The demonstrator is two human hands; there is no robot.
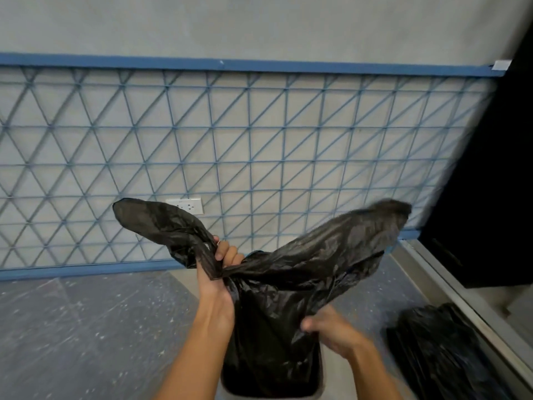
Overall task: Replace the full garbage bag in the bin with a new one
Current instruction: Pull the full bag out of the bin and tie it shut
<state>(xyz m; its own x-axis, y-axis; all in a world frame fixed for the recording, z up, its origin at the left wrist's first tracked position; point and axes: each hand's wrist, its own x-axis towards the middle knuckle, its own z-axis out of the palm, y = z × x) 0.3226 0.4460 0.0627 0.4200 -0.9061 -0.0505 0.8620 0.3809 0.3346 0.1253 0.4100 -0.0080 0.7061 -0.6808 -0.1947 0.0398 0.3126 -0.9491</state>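
Now the left hand (220, 265) has its grip clamped on the gathered top of the black garbage bag (277, 307), whose two loose ends stick up to the left and to the right. The bag's lower part sits inside the bin (318, 392). The right hand (331, 330) is blurred and touches the bag's side; I cannot tell its grip. Another black bag (438, 350) lies on the floor (86, 327) to the right.

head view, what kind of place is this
Probably an indoor utility or service corner: a bare grey wall behind a blue metal lattice grille, a speckled grey floor, and a white wall socket.
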